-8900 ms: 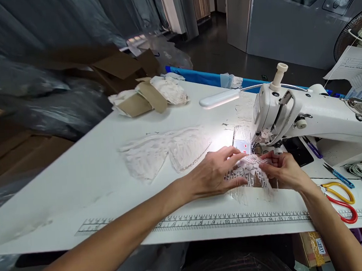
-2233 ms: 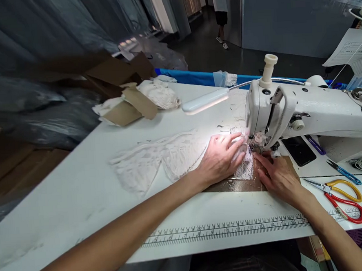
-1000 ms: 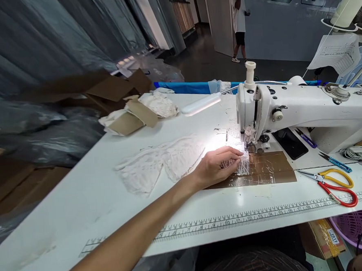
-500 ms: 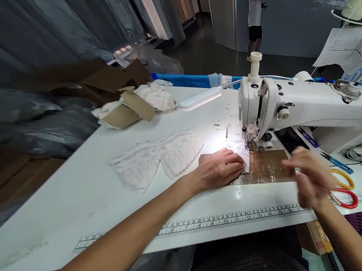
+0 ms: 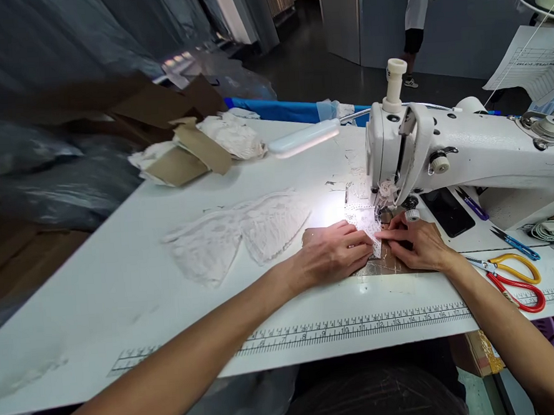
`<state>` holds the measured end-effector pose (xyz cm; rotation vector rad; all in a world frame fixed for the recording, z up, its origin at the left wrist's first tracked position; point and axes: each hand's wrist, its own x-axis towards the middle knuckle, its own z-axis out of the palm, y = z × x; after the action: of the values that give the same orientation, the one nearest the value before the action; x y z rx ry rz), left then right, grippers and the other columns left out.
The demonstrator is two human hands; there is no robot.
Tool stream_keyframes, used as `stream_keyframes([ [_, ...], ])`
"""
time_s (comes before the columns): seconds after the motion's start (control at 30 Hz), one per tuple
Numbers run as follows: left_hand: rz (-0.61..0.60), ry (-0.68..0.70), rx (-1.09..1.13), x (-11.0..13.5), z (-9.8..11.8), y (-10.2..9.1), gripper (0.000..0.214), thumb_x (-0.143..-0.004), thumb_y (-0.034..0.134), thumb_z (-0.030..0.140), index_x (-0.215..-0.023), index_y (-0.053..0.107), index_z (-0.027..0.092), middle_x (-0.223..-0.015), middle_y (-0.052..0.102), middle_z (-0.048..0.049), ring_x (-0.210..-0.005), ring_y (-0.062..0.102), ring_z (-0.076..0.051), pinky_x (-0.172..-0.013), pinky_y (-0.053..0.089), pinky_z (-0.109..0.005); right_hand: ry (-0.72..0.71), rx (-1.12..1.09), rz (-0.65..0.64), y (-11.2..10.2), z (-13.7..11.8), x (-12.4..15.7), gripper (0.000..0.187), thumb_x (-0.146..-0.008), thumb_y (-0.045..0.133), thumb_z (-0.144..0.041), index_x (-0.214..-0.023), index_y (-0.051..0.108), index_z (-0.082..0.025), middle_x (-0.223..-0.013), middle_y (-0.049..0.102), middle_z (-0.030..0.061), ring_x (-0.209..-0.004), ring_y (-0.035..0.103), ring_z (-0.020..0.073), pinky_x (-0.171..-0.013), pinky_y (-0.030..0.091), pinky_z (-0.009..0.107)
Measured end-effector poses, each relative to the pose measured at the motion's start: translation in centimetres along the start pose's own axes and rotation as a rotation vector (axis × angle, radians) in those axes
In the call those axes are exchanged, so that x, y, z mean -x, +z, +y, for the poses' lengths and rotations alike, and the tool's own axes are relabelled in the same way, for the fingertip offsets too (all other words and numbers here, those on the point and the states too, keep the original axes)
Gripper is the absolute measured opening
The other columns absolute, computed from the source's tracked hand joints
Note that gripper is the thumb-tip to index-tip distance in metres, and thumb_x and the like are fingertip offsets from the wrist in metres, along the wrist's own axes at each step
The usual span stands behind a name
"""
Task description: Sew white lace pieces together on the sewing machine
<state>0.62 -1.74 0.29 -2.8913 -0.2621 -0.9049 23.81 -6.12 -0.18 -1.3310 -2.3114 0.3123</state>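
Back touching the lace [image 5: 363,218], at the machine [image 5: 465,149], with half-open fingers of the right hand [image 5: 419,242]; pressing it with flattened fingers of the left hand [image 5: 338,251]; pinching nothing visibly, but steadying both sides.

The left hand [image 5: 338,254] rests on white lace [image 5: 364,218] at the sewing machine [image 5: 475,148].

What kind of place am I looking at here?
Probably a small garment workshop: an industrial-looking sewing machine, white lace at its needle under both hands, and a worktable with a printed ruler along its edge.
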Motion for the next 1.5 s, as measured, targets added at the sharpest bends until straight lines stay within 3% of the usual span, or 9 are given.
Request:
stream_keyframes([
  [0.13,-0.139,-0.005,0.013,-0.4,0.4,-1.0,0.022,-0.093,0.047,0.017,-0.085,0.067,0.016,-0.087,0.072,-0.0059,-0.072,0.061,-0.017,-0.073,0.051,-0.036,-0.061,0.101,-0.018,-0.1,0.1,0.3,0.03,-0.088,0.059,-0.024,-0.112,0.075,-0.031,-0.105,0.064,0.0063,-0.091,0.061,0.0175,-0.071,0.049,0.026],
  [0.27,-0.307,-0.034,0.066,-0.9,0.2,-1.7,0.022,-0.09,0.049,0.023,-0.087,0.069,0.015,-0.087,0.07,-0.0081,-0.07,0.059,-0.018,-0.07,0.05,-0.035,-0.058,0.127,-0.032,-0.1,0.1,0.3,0.03,-0.088,0.061,-0.026,-0.115,0.074,-0.031,-0.105,0.063,0.0064,-0.086,0.059,0.0162,-0.069,0.05,0.026],
  [0.37,-0.366,-0.057,0.074,-1.1,-0.1,-1.7,0.022,-0.087,0.05,0.026,-0.088,0.07,0.015,-0.087,0.069,-0.0078,-0.07,0.058,-0.019,-0.07,0.049,-0.035,-0.071,0.143,-0.032,0.1,0.0,0.2,0.031,-0.09,0.059,-0.027,-0.118,0.072,-0.031,-0.105,0.063,0.0063,-0.087,0.059,0.0166,-0.072,0.051,0.027],
  [0.9,-0.358,-0.145,0.092,-0.2,-0.5,-1.4,0.032,-0.088,0.046,0.033,-0.105,0.065,0.012,-0.107,0.069,-0.0116,-0.085,0.06,-0.023,-0.081,0.048,-0.04,0.151,0.481,-0.193,-0.4,-2.7,-1.2,0.039,-0.096,0.048,-0.03,-0.132,0.062,-0.034,-0.113,0.065,0.0083,-0.089,0.062,0.0213,-0.062,0.051,0.026],
  [1.07,-0.349,-0.162,0.061,-0.1,-0.5,-1.1,0.037,-0.089,0.044,0.036,-0.11,0.063,0.012,-0.107,0.068,-0.0121,-0.085,0.06,-0.024,-0.081,0.047,-0.041,0.08,0.436,-0.206,-0.5,-2.6,-0.9,0.04,-0.096,0.047,-0.025,-0.134,0.061,-0.03,-0.113,0.065,0.0098,-0.088,0.062,0.02,-0.068,0.053,0.027],
  [1.23,-0.328,-0.153,0.06,-0.1,-1.0,-1.1,0.041,-0.09,0.043,0.038,-0.113,0.062,0.01,-0.11,0.067,-0.0138,-0.088,0.06,-0.025,-0.081,0.046,-0.041,0.129,0.404,-0.204,-0.4,-2.6,-0.6,0.043,-0.098,0.046,-0.027,-0.139,0.056,-0.029,-0.116,0.063,0.0116,-0.092,0.062,0.0232,-0.072,0.055,0.031],
  [1.5,-0.37,-0.171,0.052,-0.3,-1.5,-1.2,0.039,-0.089,0.046,0.039,-0.115,0.06,0.013,-0.12,0.064,-0.0153,-0.094,0.059,-0.026,-0.085,0.045,-0.044,0.081,0.259,-0.163,-0.1,-2.0,-0.2,0.037,-0.097,0.047,-0.025,-0.13,0.063,-0.026,-0.102,0.064,0.013,-0.089,0.061,0.0241,-0.077,0.055,0.036],
])
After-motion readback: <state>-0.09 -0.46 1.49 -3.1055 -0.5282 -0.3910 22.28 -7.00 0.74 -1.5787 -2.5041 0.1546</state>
